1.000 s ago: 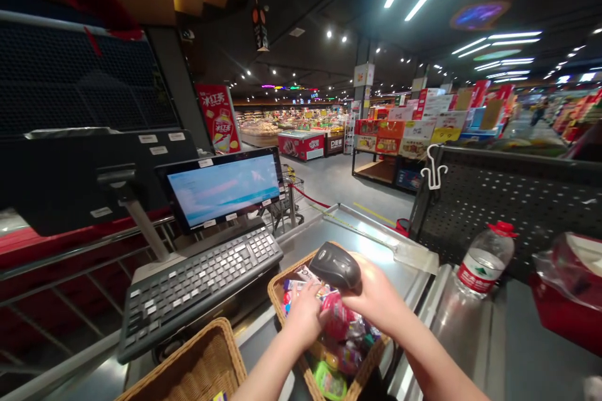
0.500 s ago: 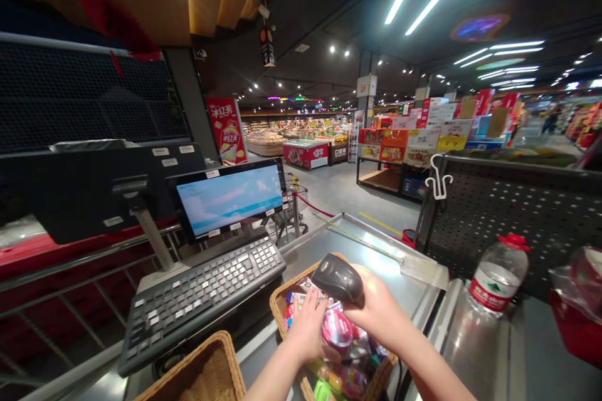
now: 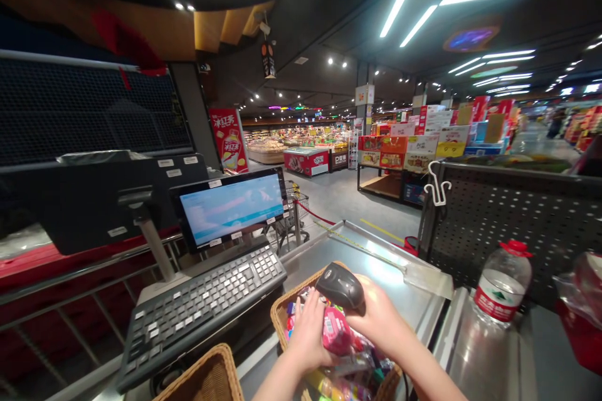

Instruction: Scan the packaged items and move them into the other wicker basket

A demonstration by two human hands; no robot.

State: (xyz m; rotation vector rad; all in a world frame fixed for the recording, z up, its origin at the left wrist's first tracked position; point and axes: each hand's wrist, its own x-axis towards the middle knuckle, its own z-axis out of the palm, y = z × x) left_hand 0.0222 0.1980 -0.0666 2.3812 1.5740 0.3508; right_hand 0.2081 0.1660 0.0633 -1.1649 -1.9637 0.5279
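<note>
My right hand is wrapped round a black handheld barcode scanner, its head pointing left above a wicker basket. Beside it, my left hand reaches into the basket and holds a pink package at its edge. A white barcode label on the package faces up, just below the scanner. Several small, colourful packets fill the basket around and under my hands. Part of my left hand's grip is hidden by the package.
A keyboard and a lit monitor stand to the left. Below them is a second wicker basket. On the right, a large water bottle stands on the metal counter, near a perforated black panel.
The pink package in my left hand has turned, so its barcode label now shows instead of its round, shiny face. Both hands stay over the basket; the view has tilted slightly up.
</note>
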